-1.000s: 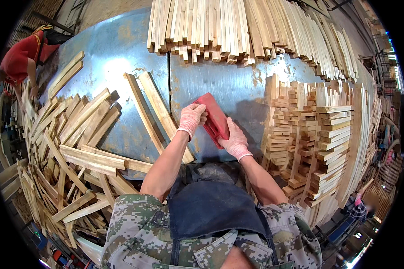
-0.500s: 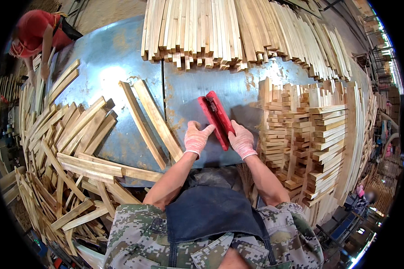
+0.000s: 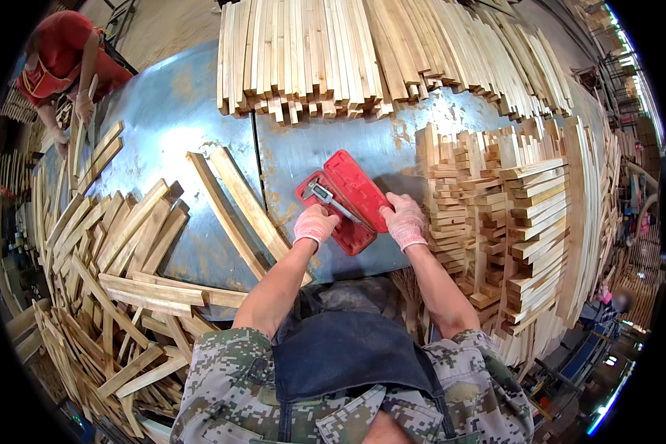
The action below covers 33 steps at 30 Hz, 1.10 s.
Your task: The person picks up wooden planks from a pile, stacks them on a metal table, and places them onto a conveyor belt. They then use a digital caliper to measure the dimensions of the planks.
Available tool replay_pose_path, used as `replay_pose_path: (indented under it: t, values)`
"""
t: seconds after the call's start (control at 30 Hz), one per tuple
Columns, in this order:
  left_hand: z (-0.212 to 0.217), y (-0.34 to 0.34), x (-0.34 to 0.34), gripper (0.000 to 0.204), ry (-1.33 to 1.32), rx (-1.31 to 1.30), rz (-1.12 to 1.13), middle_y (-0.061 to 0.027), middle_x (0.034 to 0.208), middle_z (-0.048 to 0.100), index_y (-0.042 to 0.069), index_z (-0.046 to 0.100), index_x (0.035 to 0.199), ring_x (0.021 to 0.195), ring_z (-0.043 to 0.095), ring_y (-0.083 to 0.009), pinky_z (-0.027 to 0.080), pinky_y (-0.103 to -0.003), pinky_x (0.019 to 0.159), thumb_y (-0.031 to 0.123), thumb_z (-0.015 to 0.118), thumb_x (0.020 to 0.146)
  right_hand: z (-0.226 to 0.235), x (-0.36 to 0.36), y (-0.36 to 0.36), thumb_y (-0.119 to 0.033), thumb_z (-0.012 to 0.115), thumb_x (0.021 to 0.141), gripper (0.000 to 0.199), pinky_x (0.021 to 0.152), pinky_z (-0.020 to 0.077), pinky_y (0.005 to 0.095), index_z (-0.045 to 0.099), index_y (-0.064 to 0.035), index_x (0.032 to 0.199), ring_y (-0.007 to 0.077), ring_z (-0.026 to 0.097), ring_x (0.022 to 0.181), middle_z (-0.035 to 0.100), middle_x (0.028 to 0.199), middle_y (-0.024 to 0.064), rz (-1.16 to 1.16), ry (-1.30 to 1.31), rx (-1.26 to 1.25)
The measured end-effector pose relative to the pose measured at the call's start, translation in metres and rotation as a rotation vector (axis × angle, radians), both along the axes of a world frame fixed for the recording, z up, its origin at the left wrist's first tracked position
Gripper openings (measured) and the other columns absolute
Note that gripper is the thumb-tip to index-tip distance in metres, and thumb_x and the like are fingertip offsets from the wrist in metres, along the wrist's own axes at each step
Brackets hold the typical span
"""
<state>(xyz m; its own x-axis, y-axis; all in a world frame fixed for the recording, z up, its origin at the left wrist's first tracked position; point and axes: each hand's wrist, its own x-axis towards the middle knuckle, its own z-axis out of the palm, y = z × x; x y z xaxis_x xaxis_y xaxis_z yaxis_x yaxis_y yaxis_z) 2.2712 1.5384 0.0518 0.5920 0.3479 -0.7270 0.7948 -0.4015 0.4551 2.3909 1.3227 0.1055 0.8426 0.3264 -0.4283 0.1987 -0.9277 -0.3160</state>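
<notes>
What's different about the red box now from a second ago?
The red box was shut; now its lid has opened out to the right, showing a caliper inside. The left hand has moved over the caliper's side. The right hand still holds on, and the two loose wood strips stayed put.

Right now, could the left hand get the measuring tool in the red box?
Probably yes: the red lid is open, the left hand is close to the measuring tool, and nothing covers its screen.
</notes>
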Motion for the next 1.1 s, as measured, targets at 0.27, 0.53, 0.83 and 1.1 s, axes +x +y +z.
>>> replay_pose_path:
  t: [0.27,0.53,0.83,1.1]
  values:
    - [-0.073,-0.017,-0.021,0.049,-0.121,-0.279,0.383,-0.0116,0.105,0.076,0.001,0.067,0.132,0.088,0.073,-0.0202,0.060,-0.037,0.071,0.023,0.079,0.090,-0.033,0.001,0.016,-0.031,0.070,0.096,0.063,0.098,0.0561,0.0526,0.050,-0.0186,0.154,0.0419,0.069,0.114,0.066,0.134,0.0176,-0.041,-0.123,0.012]
    - [-0.052,-0.011,-0.028,0.055,-0.166,-0.486,0.479,-0.0122,0.131,0.071,0.001,0.060,0.144,0.112,0.070,-0.0242,0.060,-0.040,0.086,0.017,0.077,0.094,-0.065,-0.049,0.050,-0.018,0.064,0.094,0.065,0.104,0.0535,0.0528,0.048,-0.0109,0.157,0.0397,0.063,0.128,0.064,0.138,0.0182,0.453,-0.026,-0.036]
    - [-0.042,-0.011,-0.050,0.057,-0.174,-0.662,0.631,-0.0112,0.133,0.070,0.003,0.056,0.149,0.116,0.069,-0.0257,0.058,-0.041,0.093,0.021,0.075,0.098,-0.066,-0.044,0.092,-0.012,0.067,0.089,0.073,0.104,0.0541,0.0500,0.044,-0.0103,0.158,0.0393,0.066,0.125,0.065,0.139,0.0224,0.342,0.048,-0.227]
    - [-0.014,0.030,-0.059,0.043,-0.326,-0.754,1.097,-0.0113,0.108,0.072,0.007,0.061,0.136,0.089,0.071,-0.0232,0.059,-0.040,0.080,0.034,0.064,0.104,-0.018,-0.042,0.077,-0.008,0.069,0.081,0.047,0.095,0.0553,0.0361,0.075,-0.0046,0.128,0.0247,0.072,0.101,0.078,0.109,0.0150,0.004,0.580,0.410]
